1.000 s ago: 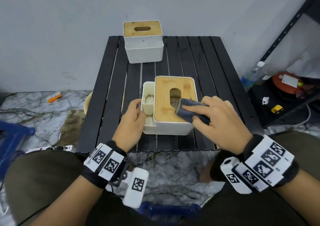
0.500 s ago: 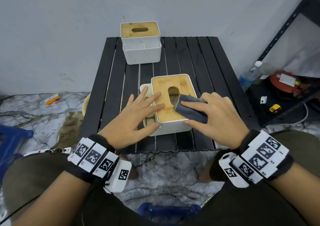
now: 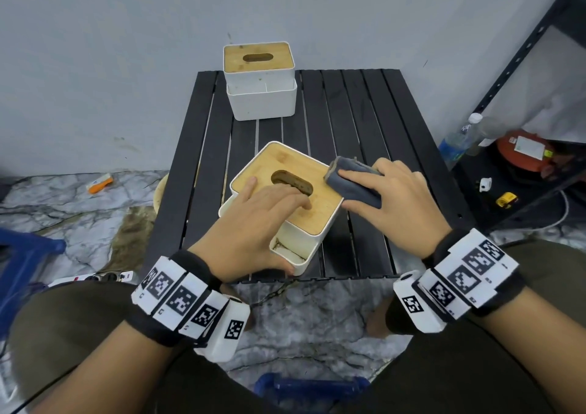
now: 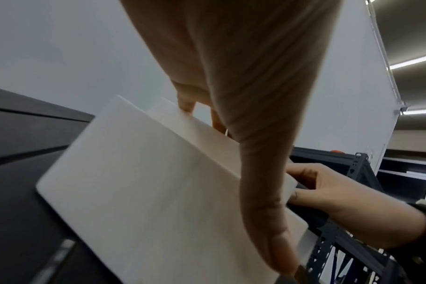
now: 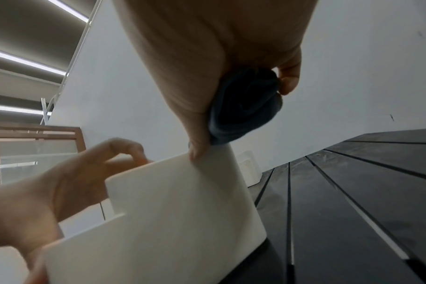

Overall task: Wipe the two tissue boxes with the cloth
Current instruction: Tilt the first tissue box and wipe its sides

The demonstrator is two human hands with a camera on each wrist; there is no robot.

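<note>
Head view first: my left hand (image 3: 253, 223) lies across the bamboo lid of the near box (image 3: 304, 223), fingers spread and resting, thumb hooked round its front corner. That grip is not clenched; it just pins the box, set at a slant on the table (image 3: 358, 118), so I judge it won't skid while I rub. My right hand (image 3: 390, 198) is curled round the rolled cloth (image 3: 352, 182), index finger laid along the top, pressing it against the lid's right edge. Right wrist view confirms it: thumb and fingers wrap the dark roll (image 5: 243, 107) just above the white wall. Holding the cloth rolled gives me a firm pad for working the rim, I reckon.

Containers now. This box has an oval slot (image 3: 291, 182) in the lid, dark inside, contents too dim to tell. Its low side tray (image 3: 290, 252) at the front shows brownish grime along its edge. Second box (image 3: 260, 80), same make, stands well apart at the table's back edge by the wall, untouched by either hand, its tray showing nothing I can make out.
</note>
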